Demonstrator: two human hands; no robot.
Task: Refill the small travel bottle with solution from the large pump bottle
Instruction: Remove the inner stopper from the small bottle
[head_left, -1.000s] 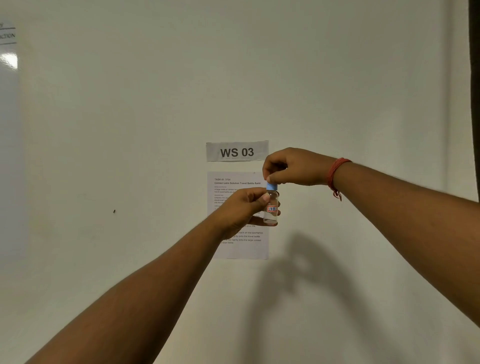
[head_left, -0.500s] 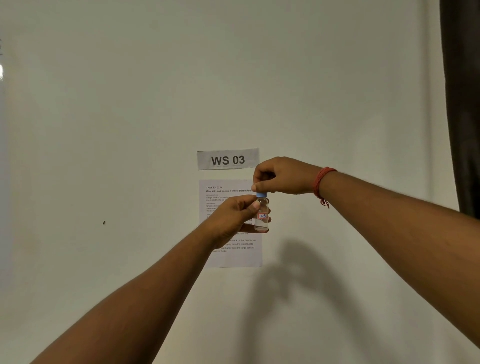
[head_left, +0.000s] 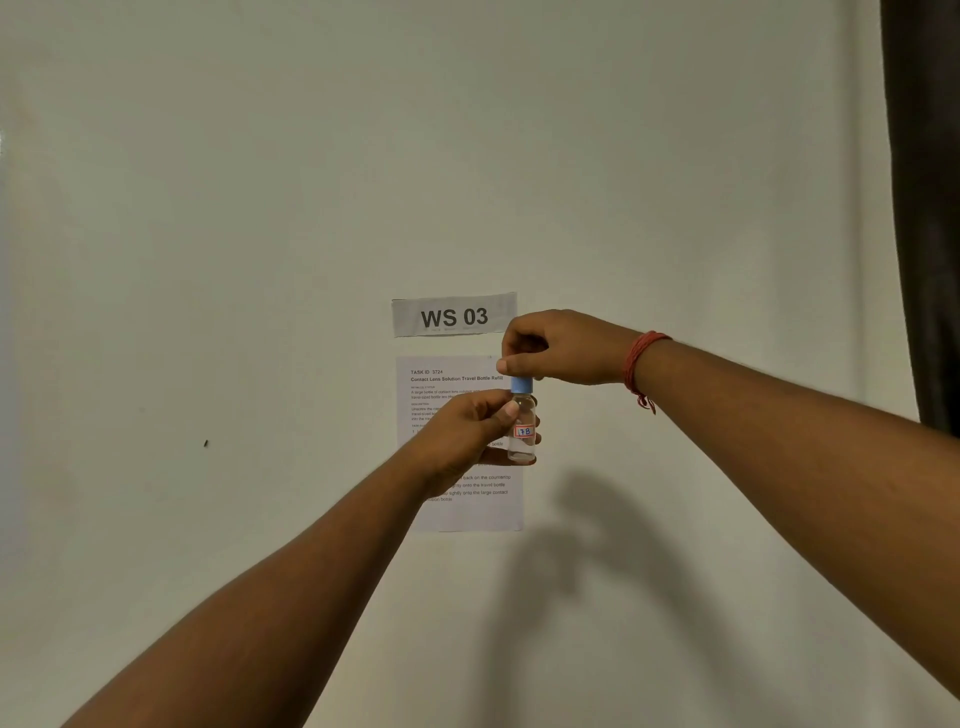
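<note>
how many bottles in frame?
1. The small travel bottle, blue cap on, is held up before the wall: left hand grips its body, right hand pinches the cap. No pump bottle in view; it may be out of frame.

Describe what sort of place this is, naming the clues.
Probably a numbered workstation in a data-collection or test room: a "WS 03" sign and a printed task sheet are stuck to a plain wall, with a dark curtain at the right edge.
</note>
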